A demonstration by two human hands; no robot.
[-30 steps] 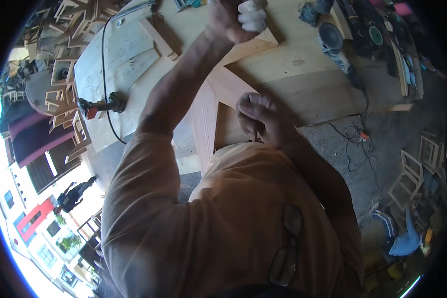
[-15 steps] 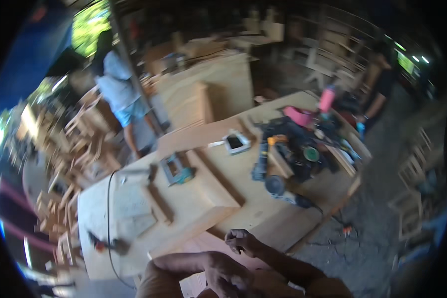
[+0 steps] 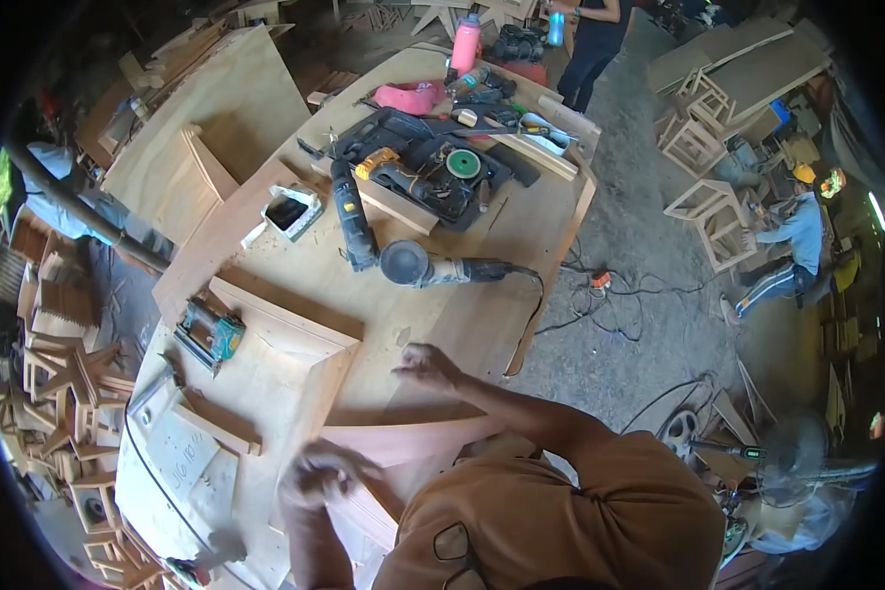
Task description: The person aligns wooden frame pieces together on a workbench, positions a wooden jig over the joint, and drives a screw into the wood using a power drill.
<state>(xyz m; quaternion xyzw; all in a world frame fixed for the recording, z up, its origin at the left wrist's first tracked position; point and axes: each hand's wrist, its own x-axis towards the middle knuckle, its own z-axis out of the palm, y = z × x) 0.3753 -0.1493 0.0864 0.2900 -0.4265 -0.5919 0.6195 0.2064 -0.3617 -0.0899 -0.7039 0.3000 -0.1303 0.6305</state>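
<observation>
My left hand (image 3: 315, 477) is smeared by motion above the near table, beside a pinkish wooden board (image 3: 403, 441) in front of my body. Whether its fingers hold anything cannot be seen. Farther out, my right hand (image 3: 428, 369) hovers over the worktable (image 3: 462, 324) with its fingers curled in; anything inside them is too small to make out. Ahead of my hands lies an angled wooden frame piece (image 3: 290, 320) with a mitred corner. To its left rests a teal nail gun (image 3: 211, 334), with a hammer (image 3: 154, 390) and a short wooden strip (image 3: 216, 423) nearer me.
A corded angle grinder (image 3: 433, 267), a black tool case (image 3: 413, 147) with a yellow drill (image 3: 388, 169), and a white open container (image 3: 292, 211) occupy the far table. Cables (image 3: 629, 285) trail on the floor. A person (image 3: 796, 231) works at right; others stand farther off.
The view has turned to the right and downward. My left hand has moved away from my right, out to the left. My right hand stays curled over the table.
</observation>
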